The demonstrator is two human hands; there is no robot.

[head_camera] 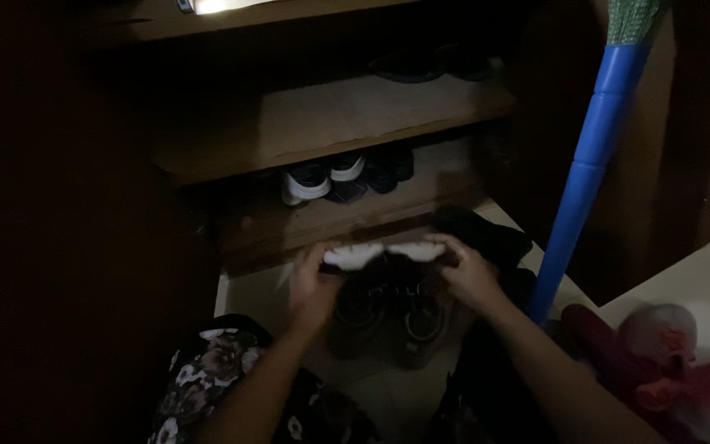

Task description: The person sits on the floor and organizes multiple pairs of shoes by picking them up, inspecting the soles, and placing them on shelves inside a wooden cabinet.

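Observation:
In dim light I hold a pair of dark shoes (388, 308) with white toe caps, side by side, toes pointing away from me. My left hand (314, 288) grips the left shoe and my right hand (470, 275) grips the right one. They hang just above the pale floor (252, 288), in front of a wooden shoe rack (330, 123). Another pair of dark shoes with white soles (322, 177) sits on the rack's lower shelf.
A blue broom handle (589, 156) leans at the right of the rack. More dark shoes (433, 62) rest on the upper shelf. A dark bundle (486, 234) lies beyond my right hand. Red and pink plastic items (667, 362) lie at lower right. Floral fabric (215, 370) covers my knee.

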